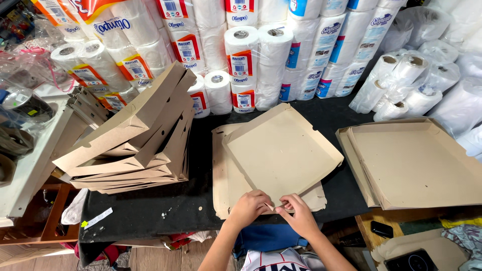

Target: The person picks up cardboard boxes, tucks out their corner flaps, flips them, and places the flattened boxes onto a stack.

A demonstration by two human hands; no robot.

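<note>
A flat brown cardboard box blank (281,150) lies on the black tabletop (150,206) in front of me, part folded, with one panel raised at an angle. My left hand (247,207) and my right hand (297,213) meet at its near edge. Both pinch a small flap at that near corner. Under the raised panel a second cardboard layer (223,175) spreads to the left.
A leaning stack of folded cardboard boxes (135,140) sits on the left. Open box trays (416,160) lie on the right. Wrapped paper rolls (241,55) line the back. A dark phone (381,229) rests on a wooden surface at the lower right.
</note>
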